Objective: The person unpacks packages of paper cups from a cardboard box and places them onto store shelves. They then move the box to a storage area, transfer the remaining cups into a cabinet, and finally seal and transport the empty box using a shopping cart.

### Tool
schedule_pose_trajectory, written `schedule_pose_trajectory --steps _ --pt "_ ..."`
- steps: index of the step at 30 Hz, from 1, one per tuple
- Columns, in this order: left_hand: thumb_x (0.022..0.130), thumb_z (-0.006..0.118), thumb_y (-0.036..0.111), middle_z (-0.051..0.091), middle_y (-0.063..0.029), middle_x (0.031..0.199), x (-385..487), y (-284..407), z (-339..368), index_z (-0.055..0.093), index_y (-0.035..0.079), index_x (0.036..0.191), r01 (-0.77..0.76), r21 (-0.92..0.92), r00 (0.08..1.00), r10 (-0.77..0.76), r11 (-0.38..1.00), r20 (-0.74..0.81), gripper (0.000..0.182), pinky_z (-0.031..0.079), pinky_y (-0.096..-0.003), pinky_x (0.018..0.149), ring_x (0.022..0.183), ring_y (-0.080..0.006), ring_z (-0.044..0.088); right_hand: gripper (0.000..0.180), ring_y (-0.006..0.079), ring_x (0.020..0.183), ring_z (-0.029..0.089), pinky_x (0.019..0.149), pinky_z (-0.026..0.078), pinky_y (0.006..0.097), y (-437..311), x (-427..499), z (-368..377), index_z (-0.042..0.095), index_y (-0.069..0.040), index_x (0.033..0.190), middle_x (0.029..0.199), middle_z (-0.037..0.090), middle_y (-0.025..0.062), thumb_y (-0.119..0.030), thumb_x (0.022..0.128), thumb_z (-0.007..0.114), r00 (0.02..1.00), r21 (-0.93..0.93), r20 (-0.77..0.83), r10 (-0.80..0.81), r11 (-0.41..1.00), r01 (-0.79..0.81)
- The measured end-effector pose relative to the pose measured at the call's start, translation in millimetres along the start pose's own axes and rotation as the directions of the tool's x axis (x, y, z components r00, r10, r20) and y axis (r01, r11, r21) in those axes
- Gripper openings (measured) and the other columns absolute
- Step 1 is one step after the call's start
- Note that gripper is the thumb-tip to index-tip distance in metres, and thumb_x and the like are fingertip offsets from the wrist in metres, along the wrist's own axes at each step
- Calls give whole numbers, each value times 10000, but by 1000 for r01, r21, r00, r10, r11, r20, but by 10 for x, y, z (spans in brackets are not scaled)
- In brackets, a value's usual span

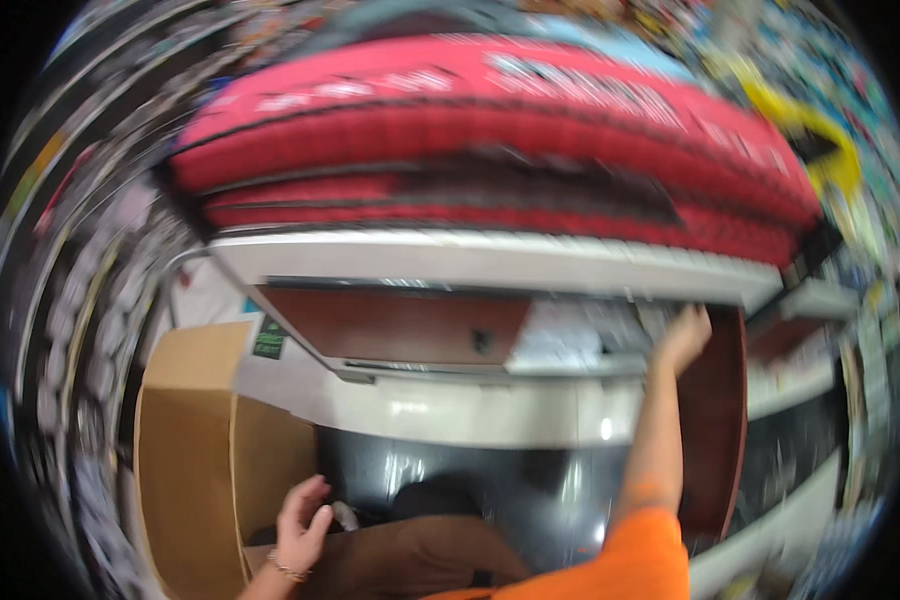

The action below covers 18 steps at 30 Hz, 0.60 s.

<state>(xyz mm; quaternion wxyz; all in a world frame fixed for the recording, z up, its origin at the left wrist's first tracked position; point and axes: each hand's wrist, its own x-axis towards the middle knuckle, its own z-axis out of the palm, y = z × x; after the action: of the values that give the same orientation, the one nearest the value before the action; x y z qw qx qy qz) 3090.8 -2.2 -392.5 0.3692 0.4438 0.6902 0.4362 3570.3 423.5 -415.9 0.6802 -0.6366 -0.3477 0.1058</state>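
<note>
My left hand [302, 521], a beaded bracelet at its wrist, is held low with fingers apart and nothing in them. It is beside the open flaps of a cardboard box [184, 480]. My right hand [681, 341] reaches forward beneath a white shelf edge [495, 262], with its fingers curled near the top of a dark red-brown panel [712, 420]. Motion blur hides whether the fingers grip the panel. Behind the shelf edge, a brown board [397, 322] and some whitish material [559, 337] lie in a low compartment.
Red goods [495, 127] bearing white writing are stacked on the white shelf. Shelves with blurred goods [82, 262] rise at the left, and more goods [862, 247] fill the right. A glossy dark floor [525, 480] lies beyond my knees. A yellow object [832, 150] is at upper right.
</note>
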Motion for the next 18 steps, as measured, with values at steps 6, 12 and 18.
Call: schedule_pose_trajectory --steps 6,12,18 --pt "791 718 82 437 -263 1448 -195 -72 -981 454 -8 1375 37 749 811 417 662 -409 647 340 -512 1123 1328 -447 432 574 432 1375 406 1146 282 543 -868 -302 -1470 413 58 1439 1469 448 250 -138 929 590 506 -603 455 -733 165 780" --pt "807 759 228 352 -262 1505 -11 -390 -1397 385 -20 1418 169 666 882 189 727 -431 758 247 -566 1162 1370 -458 355 874 300 1354 476 1112 370 373 -992 245 -2165 476 121 1395 1455 484 281 -643 969 480 731 -895 328 598 445 37" --pt "830 754 265 397 -259 1451 91 -531 -1648 404 -27 1399 210 517 927 -1 830 -374 728 278 -547 1147 1332 -446 390 773 299 1408 376 1174 283 351 -571 -225 -1405 332 119 1483 1567 343 226 -531 1065 340 914 -450 396 91 886 107"
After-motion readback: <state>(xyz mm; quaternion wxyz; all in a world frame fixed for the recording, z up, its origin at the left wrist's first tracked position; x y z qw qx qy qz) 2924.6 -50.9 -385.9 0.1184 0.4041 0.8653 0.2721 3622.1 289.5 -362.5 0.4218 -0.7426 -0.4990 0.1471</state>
